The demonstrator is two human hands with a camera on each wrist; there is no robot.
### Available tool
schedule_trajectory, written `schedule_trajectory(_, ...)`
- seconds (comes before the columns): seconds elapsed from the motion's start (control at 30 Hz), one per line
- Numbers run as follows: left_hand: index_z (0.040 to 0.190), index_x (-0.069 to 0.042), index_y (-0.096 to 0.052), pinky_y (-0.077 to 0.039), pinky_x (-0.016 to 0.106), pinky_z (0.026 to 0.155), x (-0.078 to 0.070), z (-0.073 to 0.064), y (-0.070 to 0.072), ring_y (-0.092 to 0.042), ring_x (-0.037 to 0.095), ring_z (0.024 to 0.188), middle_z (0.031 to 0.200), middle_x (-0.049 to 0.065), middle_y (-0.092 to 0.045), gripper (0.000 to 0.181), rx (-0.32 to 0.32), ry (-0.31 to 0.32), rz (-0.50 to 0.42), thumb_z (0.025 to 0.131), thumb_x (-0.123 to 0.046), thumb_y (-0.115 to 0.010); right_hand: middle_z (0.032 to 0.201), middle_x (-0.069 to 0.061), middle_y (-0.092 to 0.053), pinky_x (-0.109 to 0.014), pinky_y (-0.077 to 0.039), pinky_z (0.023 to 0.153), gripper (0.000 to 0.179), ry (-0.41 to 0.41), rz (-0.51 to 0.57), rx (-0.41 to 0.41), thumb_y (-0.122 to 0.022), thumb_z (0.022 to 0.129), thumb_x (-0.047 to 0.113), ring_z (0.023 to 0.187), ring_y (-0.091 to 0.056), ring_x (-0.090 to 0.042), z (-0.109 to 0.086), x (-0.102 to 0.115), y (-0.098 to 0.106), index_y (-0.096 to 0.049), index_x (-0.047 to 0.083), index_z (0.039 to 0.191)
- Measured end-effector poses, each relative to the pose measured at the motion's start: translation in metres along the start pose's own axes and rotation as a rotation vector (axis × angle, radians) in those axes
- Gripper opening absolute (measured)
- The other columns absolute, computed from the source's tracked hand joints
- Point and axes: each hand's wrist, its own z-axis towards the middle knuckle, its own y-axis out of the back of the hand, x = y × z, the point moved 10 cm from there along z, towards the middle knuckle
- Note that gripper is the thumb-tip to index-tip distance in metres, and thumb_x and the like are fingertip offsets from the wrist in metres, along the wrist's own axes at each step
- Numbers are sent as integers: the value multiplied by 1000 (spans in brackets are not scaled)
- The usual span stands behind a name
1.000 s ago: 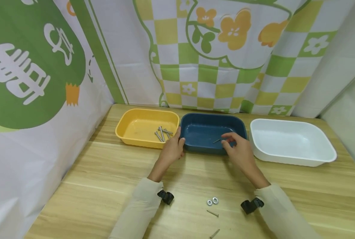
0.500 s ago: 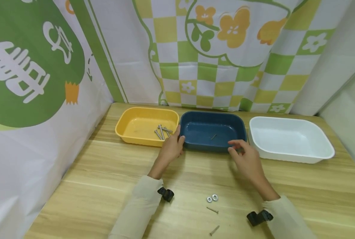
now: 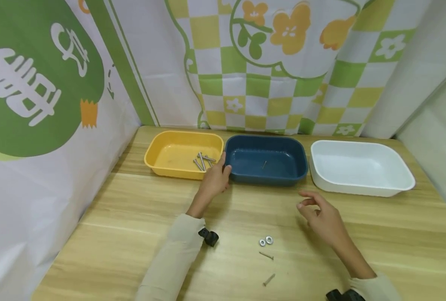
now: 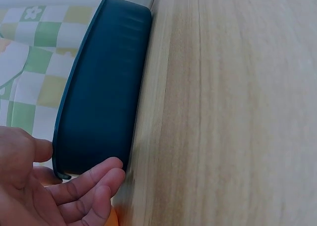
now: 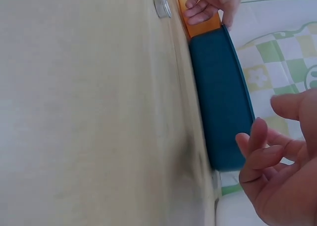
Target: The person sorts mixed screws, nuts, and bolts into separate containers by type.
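In the head view, my left hand (image 3: 214, 179) holds the left end of a dark blue plastic tray (image 3: 266, 180). In the left wrist view, the thumb (image 4: 43, 150) lies at its rim and the other fingers are loosely bent beside the end wall. A small screw (image 3: 264, 164) lies inside that tray. My right hand (image 3: 325, 217) is in front of the trays, over the table, with bent fingers and nothing in them. Nearest the person are two nuts (image 3: 269, 240), a screw (image 3: 266, 255) and another screw (image 3: 269, 280).
A yellow tray (image 3: 183, 172) with several bolts (image 3: 202, 161) stands left of the blue one. To the right is a white tray (image 3: 362, 188). The wooden table (image 3: 133, 234) meets a printed cloth (image 3: 258, 92) at the back.
A second ago my right hand held the small screw over the blue tray. It let the screw go there and drew back toward the person. My left hand stays at the tray's end.
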Motion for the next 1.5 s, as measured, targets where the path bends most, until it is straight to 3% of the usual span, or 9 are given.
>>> schedule_trajectory(0.27,162,-16,-15,-47,31,48,-2,1,0,-62,26,53,69,17,-66,60,11,4,-35,110,-32,-41,116,-18,-65,-31,-54,60,50,-75,64,101,-66,99,21,77,-64,-20,-23,-20,-3,-49,2,142)
schedule_trajectory(0.37,162,-17,-15,-47,30,47,-1,0,-1,-63,28,54,68,17,-66,61,14,10,-35,109,-32,-41,115,-16,-67,-31,-54,62,52,-99,83,141,-68,97,23,77,-61,-17,-32,-27,-6,-50,2,141)
schedule_trajectory(0.53,162,-16,-16,-47,30,47,0,0,-3,-62,24,51,65,14,-64,61,19,14,-25,109,-33,-41,111,-13,-68,-29,-51,57,54,-126,148,206,-71,94,21,60,-52,-15,-46,-37,-16,-50,3,140)
schedule_trajectory(0.9,161,-16,-16,-48,30,46,-1,0,-1,-65,30,54,65,15,-65,61,13,-5,-45,109,-33,-41,86,3,-66,-25,-36,45,53,145,136,231,-85,80,15,52,-40,-6,-58,-5,-34,-62,3,126)
schedule_trajectory(1.5,161,-18,-15,-50,31,48,1,-1,-3,-66,30,57,67,16,-65,61,19,19,-71,109,-32,-43,82,4,-65,-22,-39,46,45,207,153,329,-88,76,18,54,-42,-1,-71,14,-63,-67,7,115)
